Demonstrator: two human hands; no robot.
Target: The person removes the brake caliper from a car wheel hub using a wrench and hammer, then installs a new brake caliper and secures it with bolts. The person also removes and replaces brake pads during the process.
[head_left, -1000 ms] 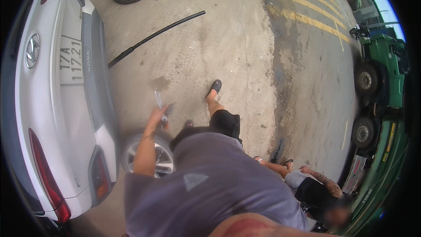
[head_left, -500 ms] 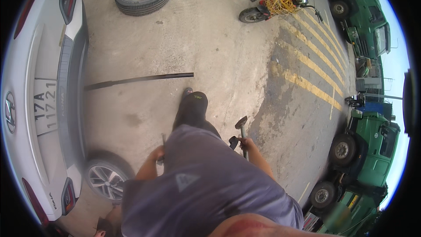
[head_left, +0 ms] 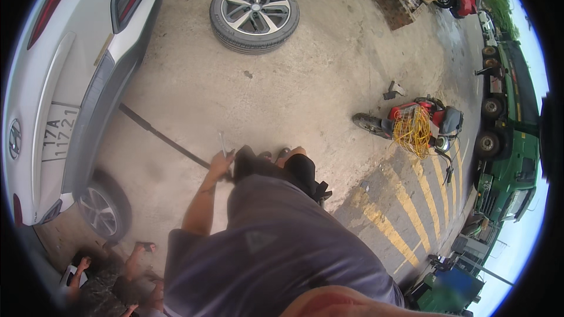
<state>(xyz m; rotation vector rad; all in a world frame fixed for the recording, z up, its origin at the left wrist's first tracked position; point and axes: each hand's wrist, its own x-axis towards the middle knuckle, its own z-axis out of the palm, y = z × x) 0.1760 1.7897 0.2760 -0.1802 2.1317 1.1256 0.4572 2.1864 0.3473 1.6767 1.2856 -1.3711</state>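
Note:
My left hand (head_left: 220, 165) is closed round a slim metal tool (head_left: 222, 141), perhaps a wrench, whose shaft sticks up past my fingers. Just beyond that hand, a long black bar (head_left: 170, 148) slants over the concrete from the white car's rear bumper towards my legs. My right hand is hidden behind my grey shirt. At my right side only a dark, angular end of something (head_left: 322, 191) shows; what it belongs to cannot be made out.
A loose wheel (head_left: 252, 43) lies ahead. At left are the white car (head_left: 76, 70) and another wheel (head_left: 104, 205). People (head_left: 117, 276) are at lower left. A motorbike (head_left: 411, 123) with yellow cord stands right. Green trucks (head_left: 508, 158) line the far right.
My view has turned left, so the loose wheel and motorbike sit further right. My left hand has come forward. My right hand, which held a hammer-like tool, has gone out of sight.

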